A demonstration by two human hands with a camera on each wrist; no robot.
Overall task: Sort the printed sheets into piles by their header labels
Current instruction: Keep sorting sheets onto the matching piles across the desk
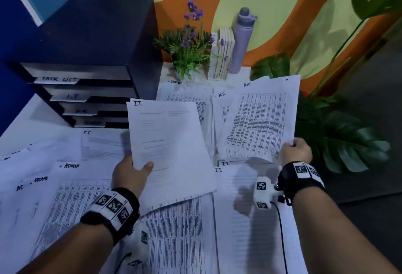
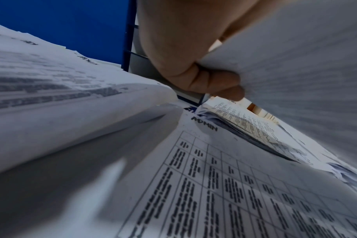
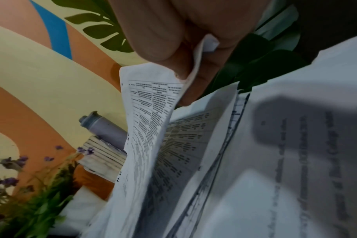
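Observation:
My left hand (image 1: 132,171) pinches the lower left edge of a sheet headed I.T. (image 1: 169,143), held up over the desk; the left wrist view shows the hand (image 2: 194,64) with its thumb curled on that sheet (image 2: 296,80). My right hand (image 1: 295,149) grips the bottom right corner of a densely printed table sheet headed H.R (image 1: 261,119), lifted at the right; in the right wrist view the hand (image 3: 183,48) pinches that sheet (image 3: 149,112). Below lie sheets headed ADMIN (image 1: 71,166), I.T. (image 1: 239,208) and TASK LIST (image 1: 185,95).
A dark drawer unit (image 1: 91,56) with labelled trays stands at the back left. A potted purple-flowered plant (image 1: 191,51), a pale holder (image 1: 224,56) and a lilac bottle (image 1: 241,38) stand against the wall. Large green leaves (image 1: 339,134) hang off the desk's right edge.

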